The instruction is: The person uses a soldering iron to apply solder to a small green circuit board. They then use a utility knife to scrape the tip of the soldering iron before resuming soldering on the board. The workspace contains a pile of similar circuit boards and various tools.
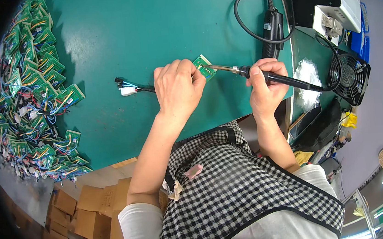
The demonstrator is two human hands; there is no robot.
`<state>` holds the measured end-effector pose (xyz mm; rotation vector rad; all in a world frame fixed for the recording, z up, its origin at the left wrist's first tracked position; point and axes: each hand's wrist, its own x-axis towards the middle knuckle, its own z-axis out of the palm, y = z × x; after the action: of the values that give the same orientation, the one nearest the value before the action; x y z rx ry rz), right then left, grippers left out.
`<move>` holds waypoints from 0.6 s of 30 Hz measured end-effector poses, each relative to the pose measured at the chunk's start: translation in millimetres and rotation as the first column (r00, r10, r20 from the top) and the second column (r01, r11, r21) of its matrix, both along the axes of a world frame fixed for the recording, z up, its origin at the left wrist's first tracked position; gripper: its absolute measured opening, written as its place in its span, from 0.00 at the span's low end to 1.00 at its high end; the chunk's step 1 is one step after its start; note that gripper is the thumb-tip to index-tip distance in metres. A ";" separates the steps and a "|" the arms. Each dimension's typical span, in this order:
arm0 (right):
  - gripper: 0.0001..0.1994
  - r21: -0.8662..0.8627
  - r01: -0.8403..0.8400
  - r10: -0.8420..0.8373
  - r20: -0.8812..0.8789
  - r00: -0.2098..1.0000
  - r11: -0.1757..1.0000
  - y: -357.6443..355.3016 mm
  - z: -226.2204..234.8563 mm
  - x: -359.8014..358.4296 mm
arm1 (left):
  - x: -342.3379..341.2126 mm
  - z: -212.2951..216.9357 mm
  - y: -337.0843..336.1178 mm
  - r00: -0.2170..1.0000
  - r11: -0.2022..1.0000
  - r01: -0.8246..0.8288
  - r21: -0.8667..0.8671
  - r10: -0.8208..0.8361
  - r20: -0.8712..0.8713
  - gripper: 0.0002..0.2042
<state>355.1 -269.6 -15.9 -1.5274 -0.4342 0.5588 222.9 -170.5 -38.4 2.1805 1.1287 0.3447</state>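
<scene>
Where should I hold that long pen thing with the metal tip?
Best by the black handle, from the right, where the right hand grips it: it's slender and extends that way. Avoid the bare metal tip, pointing left at the green board; it may be hot.

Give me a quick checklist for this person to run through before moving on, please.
1. Left hand at the green circuit board: ok, curled at its left side.
2. Right hand on the soldering iron: ok, gripping the handle.
3. Metal tip touching the board: cannot tell; it reaches over it.
4. White connector away from the tip: ok, left of the left hand.
5. Black tool clear of the right fingers: cannot tell; very close.
</scene>
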 end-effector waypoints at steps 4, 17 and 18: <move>0.09 0.000 0.001 -0.001 0.002 1.000 1.000 1.1 -0.2 0.1 | 0.0 -0.2 -0.2 1.000 1.000 -0.003 0.009 0.003 0.000 0.06; 0.09 -0.017 0.008 -0.008 0.009 1.000 1.000 2.1 0.0 0.9 | -0.1 -1.5 -0.6 1.000 1.000 -0.003 0.028 0.003 0.016 0.06; 0.09 -0.017 0.009 -0.008 0.010 1.000 1.000 2.0 -0.1 0.8 | -0.2 -1.4 -0.5 1.000 1.000 -0.003 0.026 0.002 0.015 0.06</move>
<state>355.9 -267.6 -16.0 -1.5483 -0.4316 0.5495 222.7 -171.0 -39.8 2.1962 1.1247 0.3781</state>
